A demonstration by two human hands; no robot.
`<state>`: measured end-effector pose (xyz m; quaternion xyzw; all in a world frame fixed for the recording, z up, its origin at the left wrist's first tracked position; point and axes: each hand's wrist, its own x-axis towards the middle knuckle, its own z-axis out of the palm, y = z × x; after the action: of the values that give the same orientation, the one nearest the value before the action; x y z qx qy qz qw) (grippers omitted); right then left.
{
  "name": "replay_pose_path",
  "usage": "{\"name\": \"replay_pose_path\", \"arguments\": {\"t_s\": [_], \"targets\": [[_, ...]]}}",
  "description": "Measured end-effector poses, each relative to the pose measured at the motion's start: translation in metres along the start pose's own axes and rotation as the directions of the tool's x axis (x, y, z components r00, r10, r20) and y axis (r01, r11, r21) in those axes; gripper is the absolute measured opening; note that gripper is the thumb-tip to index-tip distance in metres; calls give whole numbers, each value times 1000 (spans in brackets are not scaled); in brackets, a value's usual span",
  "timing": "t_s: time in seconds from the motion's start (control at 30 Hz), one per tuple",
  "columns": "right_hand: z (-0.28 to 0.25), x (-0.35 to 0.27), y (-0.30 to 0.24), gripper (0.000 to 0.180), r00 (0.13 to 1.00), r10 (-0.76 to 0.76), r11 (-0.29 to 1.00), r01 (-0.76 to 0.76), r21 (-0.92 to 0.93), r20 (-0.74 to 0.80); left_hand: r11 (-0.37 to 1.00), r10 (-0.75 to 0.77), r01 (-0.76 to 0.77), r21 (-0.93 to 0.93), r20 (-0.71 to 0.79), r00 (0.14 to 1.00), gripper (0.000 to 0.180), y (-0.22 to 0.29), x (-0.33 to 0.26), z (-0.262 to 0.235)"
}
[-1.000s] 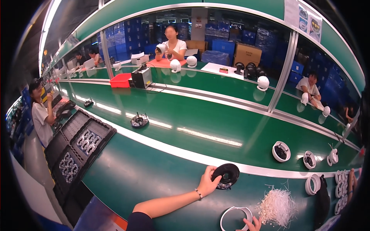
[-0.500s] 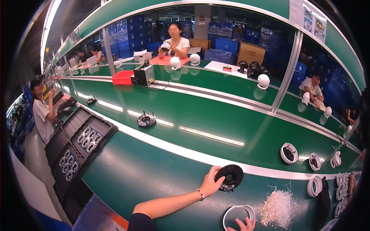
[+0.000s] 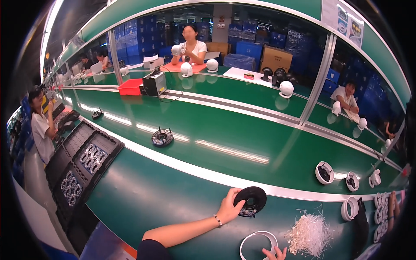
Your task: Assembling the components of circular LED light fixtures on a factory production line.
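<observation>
My left hand (image 3: 228, 207) is closed on the edge of a black round plate (image 3: 256, 196) with a hole in its middle. Small electronic parts show on the plate's lower side, held just above the green bench. At the lower edge, my right hand (image 3: 275, 254) is partly cut off, its fingers spread at the right side of a white plastic ring (image 3: 242, 247). Its fingertips overlap the rim; whether they touch it I cannot tell. Just right of that hand lies a pile of thin white strips and small pale pieces (image 3: 310, 234).
Black trays (image 3: 101, 151) of circuit boards stand at left. On the green conveyor (image 3: 208, 130) are a round part with prongs (image 3: 162, 137) and several white housings (image 3: 324, 173). Another white ring (image 3: 349, 209) and a black bundle (image 3: 360, 227) lie at right. Co-workers sit beyond.
The view has shifted slightly, moving most things leftward in the picture. My right hand has moved a little rightward relative to the white ring. My left hand still holds the black plate.
</observation>
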<state>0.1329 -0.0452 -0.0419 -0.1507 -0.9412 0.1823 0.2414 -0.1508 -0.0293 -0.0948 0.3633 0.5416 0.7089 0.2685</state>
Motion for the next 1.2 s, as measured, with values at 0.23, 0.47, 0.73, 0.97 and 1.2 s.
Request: {"name": "replay_pose_path", "arguments": {"t_s": [0.23,0.47,0.73,0.97,1.2], "targets": [[-2,-3,15,28,998,-64,977,56,207,29,999,20,-20,-26,-23,1000,34,3,0,0],[-9,3,7,30,998,-63,966,58,253,10,1000,-5,5,-18,2,1000,34,2,1,-1],[-7,-2,9,29,998,-56,949,40,312,41,999,-14,17,-36,72,997,35,7,-2,-3],[-26,49,-16,79,978,62,976,-101,193,197,998,-40,41,-55,20,999,32,2,-1,-9],[-15,53,-26,102,912,195,971,-231,60,361,997,-39,38,-60,-20,999,32,-6,-2,-12]]}}
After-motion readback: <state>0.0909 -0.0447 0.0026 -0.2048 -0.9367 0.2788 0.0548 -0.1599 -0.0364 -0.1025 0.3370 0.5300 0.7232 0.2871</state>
